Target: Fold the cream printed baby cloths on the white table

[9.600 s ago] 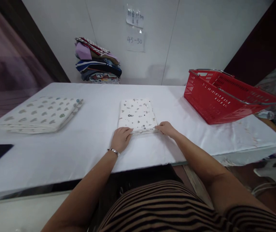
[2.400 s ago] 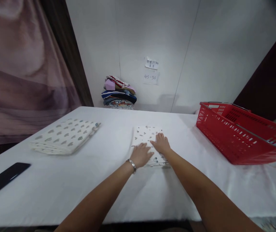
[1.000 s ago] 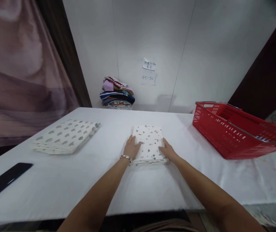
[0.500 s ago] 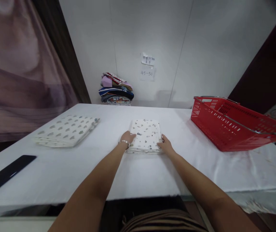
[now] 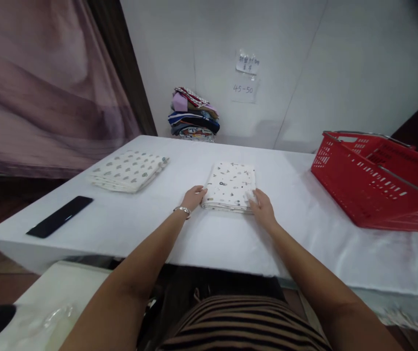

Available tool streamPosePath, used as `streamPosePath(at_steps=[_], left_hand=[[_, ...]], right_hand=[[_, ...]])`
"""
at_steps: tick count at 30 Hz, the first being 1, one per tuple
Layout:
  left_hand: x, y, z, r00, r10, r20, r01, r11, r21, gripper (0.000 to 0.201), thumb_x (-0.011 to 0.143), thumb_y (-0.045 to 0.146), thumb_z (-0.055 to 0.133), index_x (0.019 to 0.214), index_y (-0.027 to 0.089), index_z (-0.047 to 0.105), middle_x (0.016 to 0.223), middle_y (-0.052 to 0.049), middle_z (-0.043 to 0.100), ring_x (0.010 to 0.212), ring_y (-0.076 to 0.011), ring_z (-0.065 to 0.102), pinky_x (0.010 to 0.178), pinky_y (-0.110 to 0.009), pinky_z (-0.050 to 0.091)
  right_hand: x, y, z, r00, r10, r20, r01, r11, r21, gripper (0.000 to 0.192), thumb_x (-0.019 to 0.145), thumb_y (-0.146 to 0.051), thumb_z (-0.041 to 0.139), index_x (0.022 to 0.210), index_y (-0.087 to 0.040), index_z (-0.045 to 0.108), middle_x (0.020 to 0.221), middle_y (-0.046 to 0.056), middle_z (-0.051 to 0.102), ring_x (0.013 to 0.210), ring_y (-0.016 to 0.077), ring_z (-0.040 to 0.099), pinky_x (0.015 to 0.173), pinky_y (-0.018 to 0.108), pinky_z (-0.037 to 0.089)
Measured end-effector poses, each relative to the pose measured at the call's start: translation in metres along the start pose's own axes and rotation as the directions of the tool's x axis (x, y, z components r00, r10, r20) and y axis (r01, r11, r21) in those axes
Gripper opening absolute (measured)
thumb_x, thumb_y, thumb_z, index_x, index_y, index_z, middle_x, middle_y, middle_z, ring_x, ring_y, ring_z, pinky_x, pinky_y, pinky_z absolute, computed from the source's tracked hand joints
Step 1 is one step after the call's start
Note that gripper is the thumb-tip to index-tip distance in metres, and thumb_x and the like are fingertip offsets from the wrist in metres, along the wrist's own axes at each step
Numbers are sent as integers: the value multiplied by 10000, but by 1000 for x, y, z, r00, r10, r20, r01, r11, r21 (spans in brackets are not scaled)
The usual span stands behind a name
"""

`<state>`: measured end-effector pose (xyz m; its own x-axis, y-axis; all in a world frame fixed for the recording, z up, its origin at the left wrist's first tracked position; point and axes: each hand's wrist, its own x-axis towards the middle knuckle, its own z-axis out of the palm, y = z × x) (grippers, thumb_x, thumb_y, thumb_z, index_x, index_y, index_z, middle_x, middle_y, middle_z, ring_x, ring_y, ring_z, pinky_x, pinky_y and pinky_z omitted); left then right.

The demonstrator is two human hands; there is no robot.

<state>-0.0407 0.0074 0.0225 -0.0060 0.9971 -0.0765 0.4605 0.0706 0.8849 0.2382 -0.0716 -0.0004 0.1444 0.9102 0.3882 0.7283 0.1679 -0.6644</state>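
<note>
On the white table, mid-width, lies a folded printed cloth. The left hand rests at its near left corner, fingers loosely extended and touching the edge; the right hand lies flat at the near right corner, gripping nothing. A second folded cloth and a black phone sit left, a red basket right, stacked clothes behind.
</note>
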Motion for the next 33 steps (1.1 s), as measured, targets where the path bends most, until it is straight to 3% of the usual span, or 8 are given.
streamPosePath(at_steps=[4,9,15,19,28,30,33], left_hand=[[-31,-20,-8,998,55,39,-51,994,-99,396,759,320,604,1121,163,566,1108,-65,633,859,-142,623,764,-266,506],[-53,-19,1,983,184,-1,-182,972,150,414,701,263,651,1101,185,576,1011,-37,636,819,-146,601,809,-283,485],[-52,-8,12,967,236,-98,-194,928,317,236,769,264,563,988,193,615,979,-37,609,800,-154,582,801,-286,467],[-51,-9,13,956,279,-92,-224,894,389,182,785,224,526,942,192,612,958,-42,609,847,-164,576,810,-278,452],[-52,-9,11,968,233,-92,-171,884,436,160,793,244,520,909,203,622,928,-35,618,855,-171,579,801,-284,455],[-53,-8,11,958,273,-86,-205,864,460,204,797,242,519,969,207,622,1011,-46,609,936,-184,564,852,-293,447],[-55,-7,12,909,414,-38,-340,792,508,292,812,188,477,1064,235,618,1164,-38,566,1103,-193,486,944,-293,408]], right_hand=[[-9,-21,5,954,-253,158,271,957,-103,342,873,-333,442,1151,-209,599,1271,81,552,1262,250,385,1080,457,231],[-11,-35,10,892,-312,327,390,897,-208,333,898,-259,398,1170,-216,585,1217,69,593,1183,240,458,1067,465,211],[-12,-27,8,878,-294,377,399,886,-238,370,911,-242,375,1237,-233,550,1271,59,562,1205,239,450,1007,415,305],[-13,-20,9,877,-303,373,408,880,-244,373,920,-235,367,1245,-240,548,1287,51,552,1220,233,447,1004,410,313],[-11,-14,8,860,-308,407,440,851,-286,375,931,-241,363,1267,-259,530,1324,31,522,1234,217,440,1005,394,322],[-11,-15,9,857,-307,413,447,842,-303,373,935,-244,363,1270,-257,528,1325,33,521,1231,213,442,1006,387,321],[-11,-15,9,857,-310,411,447,844,-295,372,933,-234,370,1268,-248,532,1319,43,526,1228,213,446,1008,387,317]])
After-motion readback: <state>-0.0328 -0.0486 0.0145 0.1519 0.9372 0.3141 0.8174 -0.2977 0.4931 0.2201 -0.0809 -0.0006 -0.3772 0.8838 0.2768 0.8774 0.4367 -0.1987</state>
